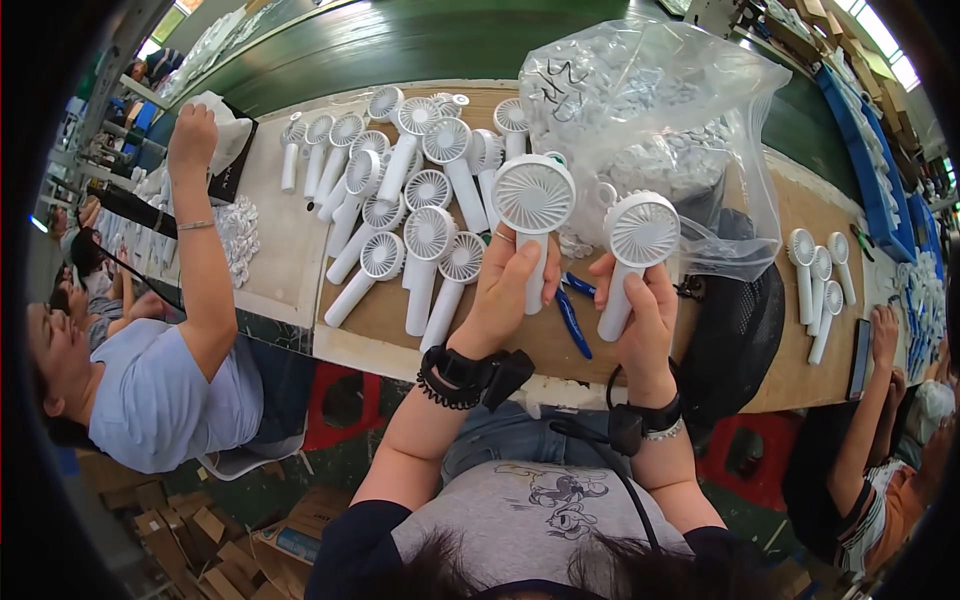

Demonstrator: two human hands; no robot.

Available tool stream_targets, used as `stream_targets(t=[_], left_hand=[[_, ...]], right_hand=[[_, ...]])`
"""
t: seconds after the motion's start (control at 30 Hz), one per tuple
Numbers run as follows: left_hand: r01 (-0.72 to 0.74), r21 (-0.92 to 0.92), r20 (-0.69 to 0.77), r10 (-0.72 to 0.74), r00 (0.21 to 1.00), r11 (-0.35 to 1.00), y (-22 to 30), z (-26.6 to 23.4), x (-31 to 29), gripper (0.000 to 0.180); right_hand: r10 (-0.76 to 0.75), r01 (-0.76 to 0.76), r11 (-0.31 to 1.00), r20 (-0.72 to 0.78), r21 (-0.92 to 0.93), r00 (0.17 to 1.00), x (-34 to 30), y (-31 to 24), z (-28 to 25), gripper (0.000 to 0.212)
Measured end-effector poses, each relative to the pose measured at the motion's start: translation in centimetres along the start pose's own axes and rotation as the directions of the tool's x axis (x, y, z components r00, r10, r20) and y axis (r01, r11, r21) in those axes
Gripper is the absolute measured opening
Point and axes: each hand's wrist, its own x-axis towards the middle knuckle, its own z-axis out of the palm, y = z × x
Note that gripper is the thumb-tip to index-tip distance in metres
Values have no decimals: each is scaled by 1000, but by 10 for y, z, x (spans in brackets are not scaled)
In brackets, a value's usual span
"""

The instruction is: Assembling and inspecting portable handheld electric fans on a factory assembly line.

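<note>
While the left hand is gripping a white fan by its handle, the right hand is gripping a second fan likewise, seemingly so that both round grilles are showing. More fans are lying left of the left fingers, handles mostly pointing toward the near edge of the counter, perhaps for easy picking. A blue-handled tool is resting between both hands' fingers, probably for quick reach; a clear bag is sitting beyond the right fingers, presumably leaving elbow room.
</note>
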Motion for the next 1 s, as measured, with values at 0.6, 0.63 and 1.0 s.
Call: stream_targets(t=[0.6, 0.63, 1.0], left_hand=[[2, -23, 30, -2, 1000, 1000, 0, -4, 0, 26], [-13, -17, 41, 14, 999, 1000, 0, -5, 0, 26], [-43, 0, 88, 43, 995, 999, -1, -1, -2, 26]], right_hand=[[-10, 10, 1000, -5, -18, 1000, 2, 1, 2, 26], [-13, 13, 1000, 15, -19, 1000, 3, 2, 2, 26], [-57, 55, 998, 49, 24, 997, -3, 0, -2, 32]])
